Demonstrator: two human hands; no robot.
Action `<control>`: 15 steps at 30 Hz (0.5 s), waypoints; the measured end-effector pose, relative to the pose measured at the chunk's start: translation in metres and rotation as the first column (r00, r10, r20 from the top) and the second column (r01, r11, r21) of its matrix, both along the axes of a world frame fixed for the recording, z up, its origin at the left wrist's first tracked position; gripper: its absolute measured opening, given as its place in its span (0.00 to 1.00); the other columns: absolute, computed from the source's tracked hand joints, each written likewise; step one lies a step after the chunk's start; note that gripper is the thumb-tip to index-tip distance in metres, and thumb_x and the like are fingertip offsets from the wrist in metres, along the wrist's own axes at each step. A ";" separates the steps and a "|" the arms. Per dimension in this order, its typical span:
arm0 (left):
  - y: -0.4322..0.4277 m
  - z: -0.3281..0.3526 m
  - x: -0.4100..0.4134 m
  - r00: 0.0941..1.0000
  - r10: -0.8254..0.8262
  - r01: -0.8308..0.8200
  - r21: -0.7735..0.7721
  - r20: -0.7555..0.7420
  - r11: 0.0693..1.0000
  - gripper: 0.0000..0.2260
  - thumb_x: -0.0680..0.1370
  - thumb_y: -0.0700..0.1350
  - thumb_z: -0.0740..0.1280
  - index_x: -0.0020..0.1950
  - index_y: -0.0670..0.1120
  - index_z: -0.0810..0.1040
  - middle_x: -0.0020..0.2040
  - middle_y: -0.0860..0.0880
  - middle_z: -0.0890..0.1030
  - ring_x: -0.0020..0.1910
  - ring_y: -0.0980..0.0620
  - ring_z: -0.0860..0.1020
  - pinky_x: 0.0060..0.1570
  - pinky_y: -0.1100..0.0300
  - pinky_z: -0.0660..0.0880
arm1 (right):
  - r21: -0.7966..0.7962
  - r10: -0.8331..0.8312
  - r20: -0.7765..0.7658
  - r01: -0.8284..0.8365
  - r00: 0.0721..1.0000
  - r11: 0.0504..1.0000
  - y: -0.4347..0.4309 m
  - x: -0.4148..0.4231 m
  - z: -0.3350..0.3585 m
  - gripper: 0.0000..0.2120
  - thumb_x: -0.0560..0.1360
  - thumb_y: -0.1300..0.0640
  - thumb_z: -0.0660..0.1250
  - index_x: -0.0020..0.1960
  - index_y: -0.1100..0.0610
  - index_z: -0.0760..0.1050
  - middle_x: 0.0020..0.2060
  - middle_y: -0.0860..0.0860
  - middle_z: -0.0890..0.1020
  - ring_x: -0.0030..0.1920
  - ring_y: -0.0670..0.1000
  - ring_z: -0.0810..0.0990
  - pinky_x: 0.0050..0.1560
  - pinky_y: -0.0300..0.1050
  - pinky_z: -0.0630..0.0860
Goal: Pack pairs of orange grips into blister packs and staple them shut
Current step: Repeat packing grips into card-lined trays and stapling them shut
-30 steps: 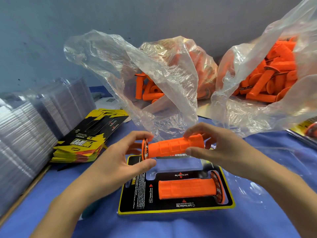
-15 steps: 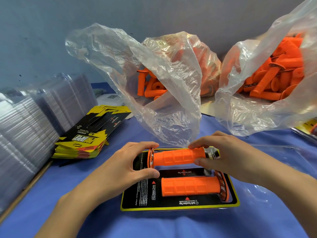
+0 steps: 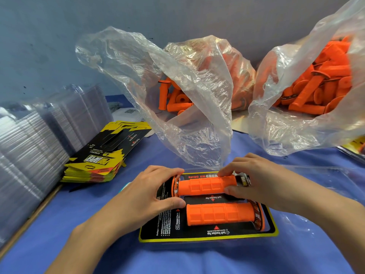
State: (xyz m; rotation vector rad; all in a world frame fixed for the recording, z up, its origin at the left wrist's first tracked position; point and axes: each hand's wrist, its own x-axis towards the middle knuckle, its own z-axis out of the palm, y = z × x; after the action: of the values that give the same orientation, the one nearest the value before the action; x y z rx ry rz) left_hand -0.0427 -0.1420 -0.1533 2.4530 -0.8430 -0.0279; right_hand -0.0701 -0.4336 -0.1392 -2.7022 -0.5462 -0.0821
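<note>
An open blister pack (image 3: 207,236) with a black and yellow card lies on the blue cloth in front of me. One orange grip (image 3: 220,214) sits in its near slot, flange to the right. A second orange grip (image 3: 205,185) lies in the far slot, flange to the left. My left hand (image 3: 150,192) holds that grip's flange end between thumb and fingers. My right hand (image 3: 256,183) pinches its other end. The pack's clear lid (image 3: 316,175) lies open to the right.
Two clear plastic bags of loose orange grips (image 3: 177,99) (image 3: 320,84) stand at the back. A stack of printed cards (image 3: 102,155) lies at the left, beside rows of empty clear blister shells (image 3: 35,147). A grey wall closes the back.
Both hands have lowered the second grip from the air down into the far slot of the pack. The view has drawn a little closer to the pack.
</note>
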 end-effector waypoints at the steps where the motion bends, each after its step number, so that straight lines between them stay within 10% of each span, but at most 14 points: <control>1: -0.001 0.000 0.000 1.000 -0.001 0.001 0.008 0.009 1.000 0.26 0.67 0.71 0.65 0.64 0.76 0.64 0.61 0.76 0.65 0.68 0.68 0.64 0.58 0.55 0.76 | 0.002 -0.003 -0.004 0.003 1.000 1.000 0.000 0.000 0.000 0.15 0.75 0.41 0.68 0.62 0.36 0.74 0.47 0.30 0.72 0.56 0.34 0.64 0.52 0.22 0.61; 15: 0.006 0.008 0.002 0.989 0.077 -0.062 -0.115 0.127 0.991 0.17 0.75 0.67 0.61 0.62 0.66 0.73 0.61 0.71 0.72 0.65 0.69 0.68 0.58 0.72 0.66 | 0.137 -0.051 0.160 0.029 0.986 0.990 0.001 0.000 0.010 0.22 0.74 0.32 0.51 0.59 0.37 0.76 0.51 0.28 0.75 0.57 0.38 0.71 0.55 0.40 0.70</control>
State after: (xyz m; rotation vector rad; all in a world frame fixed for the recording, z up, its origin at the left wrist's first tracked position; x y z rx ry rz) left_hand -0.0408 -0.1363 -0.1454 2.3980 -0.7919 0.2030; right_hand -0.0705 -0.4328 -0.1294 -2.5892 -0.5144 -0.3415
